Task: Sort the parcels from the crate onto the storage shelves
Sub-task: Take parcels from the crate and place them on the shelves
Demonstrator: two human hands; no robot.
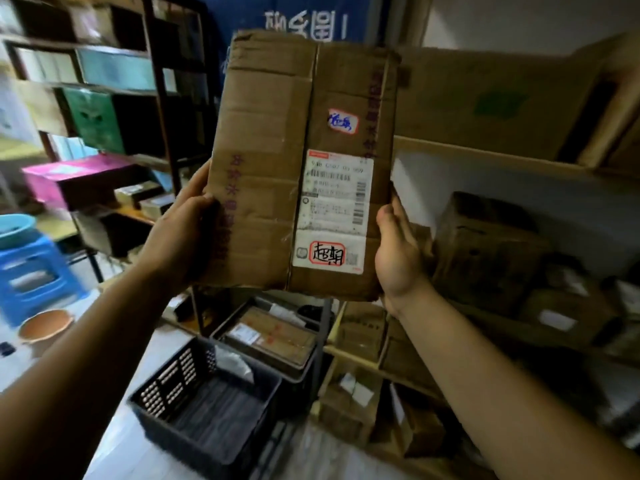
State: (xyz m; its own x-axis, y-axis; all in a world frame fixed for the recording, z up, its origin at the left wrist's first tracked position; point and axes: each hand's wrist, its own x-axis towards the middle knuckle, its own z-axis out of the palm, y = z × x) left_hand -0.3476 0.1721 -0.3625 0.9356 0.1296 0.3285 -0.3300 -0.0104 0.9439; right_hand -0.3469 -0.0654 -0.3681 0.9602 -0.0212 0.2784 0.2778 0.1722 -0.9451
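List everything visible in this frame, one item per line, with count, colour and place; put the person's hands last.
Held parcel: one, brown cardboard, centre, raised between both hands.
Shipping label: one, white, on the parcel's face.
Crates: two, black, on the floor below the parcel; the farther one holds parcels.
Shelved boxes: several, brown, on the shelves at right.
Stool: one, blue, at left.
Pink box: one, left shelf.
Left hand: grips the parcel's left edge.
Right hand: presses the parcel's right edge.
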